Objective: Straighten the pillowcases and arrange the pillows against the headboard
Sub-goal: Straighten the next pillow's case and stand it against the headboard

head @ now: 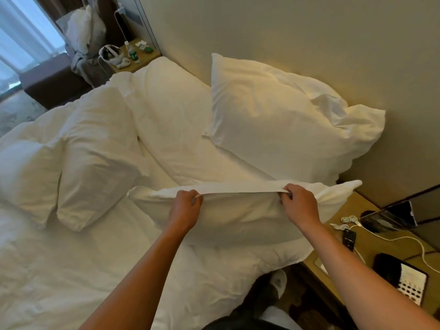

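A white pillow (pixel 238 217) lies across the near corner of the bed. My left hand (pixel 185 206) and my right hand (pixel 297 201) each pinch its upper pillowcase edge, which is stretched taut between them. Another white pillow (pixel 273 120) leans upright against the beige headboard (pixel 309 39) at the right. To the left, two more white pillows (pixel 100 158) (pixel 26 177) lie on the bed, away from the headboard. Beside the leaning pillow, white bedding (pixel 166 108) is bunched up along the headboard.
A wooden nightstand (pixel 371 248) at the right holds a remote (pixel 349 239), white cables, a phone panel (pixel 409 284) and a dark tablet. The far nightstand (pixel 140 55) carries bottles and a headset. A dark bench (pixel 50 84) stands by the window. My shoe (pixel 278 282) shows below.
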Motion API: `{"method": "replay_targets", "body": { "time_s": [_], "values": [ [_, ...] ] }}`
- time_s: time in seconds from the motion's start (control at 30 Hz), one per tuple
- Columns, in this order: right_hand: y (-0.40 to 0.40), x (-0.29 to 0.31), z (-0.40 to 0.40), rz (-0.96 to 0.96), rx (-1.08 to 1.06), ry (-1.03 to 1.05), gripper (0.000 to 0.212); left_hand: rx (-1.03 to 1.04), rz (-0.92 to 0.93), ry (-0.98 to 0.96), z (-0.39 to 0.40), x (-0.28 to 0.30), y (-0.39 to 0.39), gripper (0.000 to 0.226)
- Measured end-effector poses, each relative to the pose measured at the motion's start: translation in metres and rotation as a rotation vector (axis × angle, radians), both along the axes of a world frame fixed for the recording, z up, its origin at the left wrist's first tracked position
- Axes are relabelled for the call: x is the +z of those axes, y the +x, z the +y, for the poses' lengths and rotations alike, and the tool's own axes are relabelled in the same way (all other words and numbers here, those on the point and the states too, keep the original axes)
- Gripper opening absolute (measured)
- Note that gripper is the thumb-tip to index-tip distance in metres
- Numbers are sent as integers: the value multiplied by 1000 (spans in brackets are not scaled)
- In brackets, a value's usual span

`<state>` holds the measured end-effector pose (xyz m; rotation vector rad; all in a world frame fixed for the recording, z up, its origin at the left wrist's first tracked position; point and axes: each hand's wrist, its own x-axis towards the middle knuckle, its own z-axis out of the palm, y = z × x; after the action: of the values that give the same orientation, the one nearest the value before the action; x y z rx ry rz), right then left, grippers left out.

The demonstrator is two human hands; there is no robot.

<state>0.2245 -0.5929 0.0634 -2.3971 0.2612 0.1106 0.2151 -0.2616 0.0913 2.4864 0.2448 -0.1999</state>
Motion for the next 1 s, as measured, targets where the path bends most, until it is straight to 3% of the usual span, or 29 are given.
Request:
{"method": "replay_targets", "body": {
  "time_s": [0.13,0.27,0.57,1.0],
  "values": [
    [18,-16,-12,17,118,36,18,63,120,89,-6,-6,9,8],
    [31,-24,-20,18,182,39,20,85,160,142,-6,-7,16,36],
    [31,-36,-20,112,152,84,18,45,145,174,-3,-16,18,31],
    [16,-18,-5,191,73,-7,26,32,45,-10,41,-36,34,17]
  ]
}}
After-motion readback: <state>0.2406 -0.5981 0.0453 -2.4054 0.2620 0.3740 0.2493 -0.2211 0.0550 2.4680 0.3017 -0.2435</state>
